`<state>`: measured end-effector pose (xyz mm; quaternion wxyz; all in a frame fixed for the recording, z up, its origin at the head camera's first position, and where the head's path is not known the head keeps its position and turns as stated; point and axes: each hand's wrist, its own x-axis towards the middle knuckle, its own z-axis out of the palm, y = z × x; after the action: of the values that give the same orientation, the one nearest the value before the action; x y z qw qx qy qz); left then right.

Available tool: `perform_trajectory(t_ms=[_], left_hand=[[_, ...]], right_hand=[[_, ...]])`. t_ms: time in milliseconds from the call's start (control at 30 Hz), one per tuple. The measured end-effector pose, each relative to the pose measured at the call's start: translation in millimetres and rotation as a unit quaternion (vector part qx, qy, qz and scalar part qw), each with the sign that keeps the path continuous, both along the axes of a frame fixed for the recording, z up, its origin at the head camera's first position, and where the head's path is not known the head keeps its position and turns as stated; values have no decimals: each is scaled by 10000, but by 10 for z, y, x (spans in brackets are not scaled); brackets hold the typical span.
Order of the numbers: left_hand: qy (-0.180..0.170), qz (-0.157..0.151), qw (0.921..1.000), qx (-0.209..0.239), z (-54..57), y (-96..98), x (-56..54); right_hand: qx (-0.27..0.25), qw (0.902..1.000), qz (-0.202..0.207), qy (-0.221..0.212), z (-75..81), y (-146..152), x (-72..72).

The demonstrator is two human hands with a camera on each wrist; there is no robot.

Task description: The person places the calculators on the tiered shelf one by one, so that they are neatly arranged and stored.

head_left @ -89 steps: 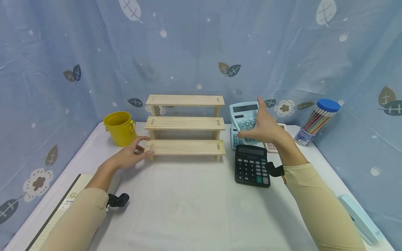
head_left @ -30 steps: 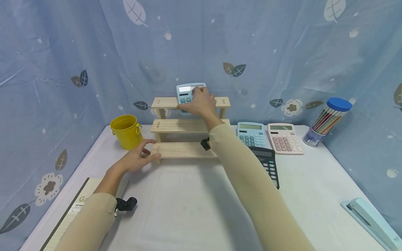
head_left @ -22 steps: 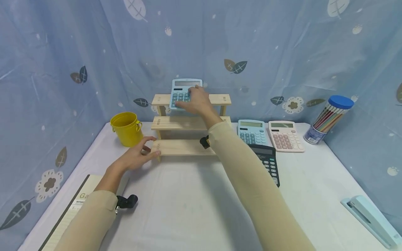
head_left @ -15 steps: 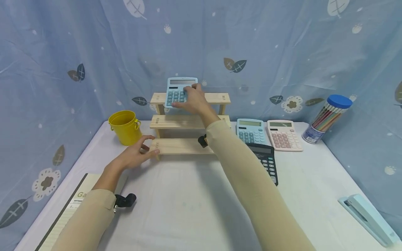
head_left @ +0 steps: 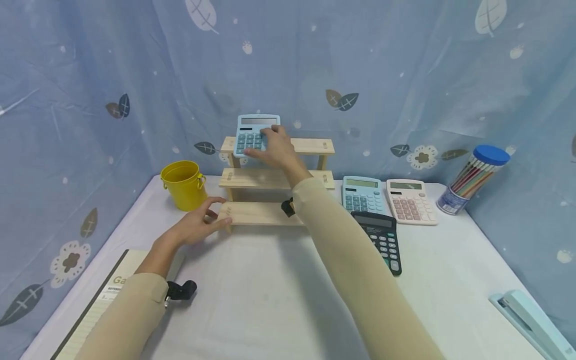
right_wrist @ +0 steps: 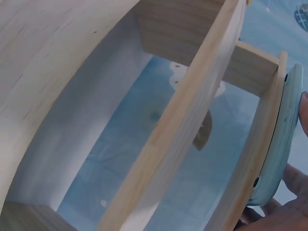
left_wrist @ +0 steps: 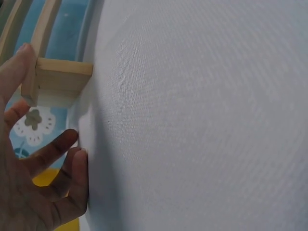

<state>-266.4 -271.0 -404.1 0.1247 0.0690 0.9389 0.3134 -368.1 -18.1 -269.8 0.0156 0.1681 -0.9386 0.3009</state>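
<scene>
My right hand (head_left: 278,150) grips a light blue calculator (head_left: 248,141), thumb at its lower edge and fingers on its right side. The calculator lies face up at the left part of the top board of a three-tier wooden shelf (head_left: 254,214); its rubber feet face that board in the right wrist view. My left hand (head_left: 193,226) pinches the left end of the lowest board. In the left wrist view its thumb (left_wrist: 17,70) is on the board's front edge, the index finger behind it, the other fingers lower, by the tabletop.
Right of the shelf lie a second light blue calculator (head_left: 363,194), a pink one (head_left: 410,201) and a black one (head_left: 382,240). Beyond are a pencil jar (head_left: 472,177) and a stapler (head_left: 535,322). A yellow bucket (head_left: 183,186) and a notebook (head_left: 103,295) are at left.
My right hand has carried the light blue calculator from the group at right up to the top board, then shifted it left along it. My left hand keeps its place on the lowest board.
</scene>
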Motion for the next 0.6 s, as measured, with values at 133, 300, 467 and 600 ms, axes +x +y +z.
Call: perform_trajectory(t_ms=[133,300,467,600], left_hand=[[77,-71,9999,73,-3,-22,12],[46,-80,9999,135,3,-14,11],[51,-64,9999,136,5,-22,18],[15,-38,9998,190,-4,-20,19]], right_hand=[[105,9998,-161,32,-5,-53,0],[212,9997,-125,53,-10,-32,-5],[79,9999,130,-15,8,63,-2],[66,9994,347,40,28,181,30]])
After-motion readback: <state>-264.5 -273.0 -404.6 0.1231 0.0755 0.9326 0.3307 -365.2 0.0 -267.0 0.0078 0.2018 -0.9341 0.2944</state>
